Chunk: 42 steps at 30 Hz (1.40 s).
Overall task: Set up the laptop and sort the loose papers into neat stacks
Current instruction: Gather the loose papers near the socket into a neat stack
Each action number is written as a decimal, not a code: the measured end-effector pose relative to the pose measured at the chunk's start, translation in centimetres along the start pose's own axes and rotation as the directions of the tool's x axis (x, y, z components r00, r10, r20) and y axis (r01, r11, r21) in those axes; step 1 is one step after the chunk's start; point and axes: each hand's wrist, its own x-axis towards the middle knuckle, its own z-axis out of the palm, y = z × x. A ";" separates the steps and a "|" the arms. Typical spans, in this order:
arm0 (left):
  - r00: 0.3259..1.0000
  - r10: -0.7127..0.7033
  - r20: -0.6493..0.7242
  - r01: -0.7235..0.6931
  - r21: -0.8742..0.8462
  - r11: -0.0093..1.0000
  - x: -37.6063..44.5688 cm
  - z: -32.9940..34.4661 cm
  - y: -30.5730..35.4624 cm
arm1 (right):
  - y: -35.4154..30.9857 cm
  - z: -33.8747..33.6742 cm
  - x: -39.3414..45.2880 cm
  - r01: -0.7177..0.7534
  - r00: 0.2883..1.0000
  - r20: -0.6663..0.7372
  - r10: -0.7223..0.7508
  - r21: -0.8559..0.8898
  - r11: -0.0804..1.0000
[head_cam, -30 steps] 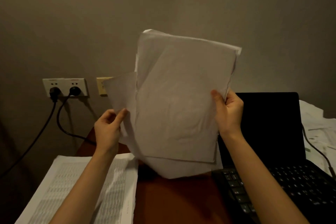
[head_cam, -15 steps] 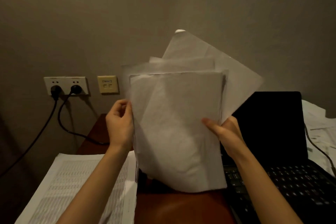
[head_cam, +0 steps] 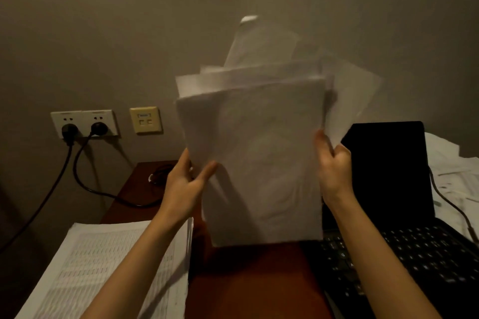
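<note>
We hold a loose sheaf of papers upright above the counter, left hand and right hand each with grip clamped on a side edge, open laptop just right, printed stack left

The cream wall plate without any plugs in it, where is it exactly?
In the head view the cream wall plate sits on the wall left of centre, just right of the white double socket with two black plugs, and left of the held sheaf of papers.

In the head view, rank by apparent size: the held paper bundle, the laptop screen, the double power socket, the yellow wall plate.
1. Held paper bundle, though nearest the camera.
2. Laptop screen.
3. Double power socket.
4. Yellow wall plate.
</note>
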 end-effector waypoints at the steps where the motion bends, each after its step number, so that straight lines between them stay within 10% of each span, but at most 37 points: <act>1: 1.000 0.008 -0.011 -0.008 -0.010 1.000 0.0 -0.1 0.2 | 0.2 -0.1 0.0 0.008 1.000 0.005 -0.008 0.005 1.000; 10: 0.998 0.005 -0.058 -0.004 0.028 1.000 -0.4 0.5 0.6 | -0.2 -0.2 0.4 0.183 0.983 0.035 -0.181 -0.105 0.977; 16: 0.993 -0.115 -0.033 0.109 -0.140 0.984 -1.1 0.6 -1.6 | 1.9 -1.8 -2.4 -0.058 0.962 0.268 0.058 -0.007 0.998; 26: 0.982 0.057 -0.180 -0.080 -0.125 0.989 -0.4 1.4 0.6 | 1.8 0.3 -4.0 0.048 0.996 0.078 -0.045 -0.039 0.998; 33: 0.958 -0.285 0.015 0.285 -0.099 0.953 -2.9 0.7 -5.6 | 6.3 -1.5 -7.0 -0.067 0.981 0.172 0.095 -0.161 0.985; 42: 0.970 -0.237 -0.060 0.234 -0.052 0.971 -2.5 1.6 -4.9 | 6.6 -1.5 -7.2 -0.105 0.982 0.146 0.121 -0.108 0.989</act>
